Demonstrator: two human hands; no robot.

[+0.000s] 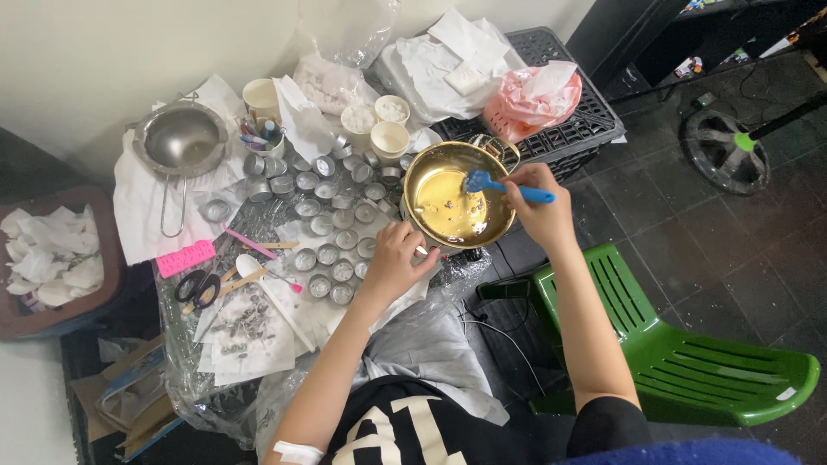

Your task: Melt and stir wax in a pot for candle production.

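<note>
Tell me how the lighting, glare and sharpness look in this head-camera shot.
Head view: even, soft indoor light with faint shadows; bright glare on the gold pot and the steel strainer bowl; the white wall at upper left looks washed out; the right hand with the blue spatula and the left hand are reasonably sharp; straight edges bow slightly toward the corners, a wide-angle effect.

Bare forearms, no sleeves past elbows. Black short-sleeved top w/ large white print on chest [405, 430]. White adhesive strip [297, 451] on left upper arm.

Head camera looks steeply down, close above the cluttered table [258, 344].
</note>
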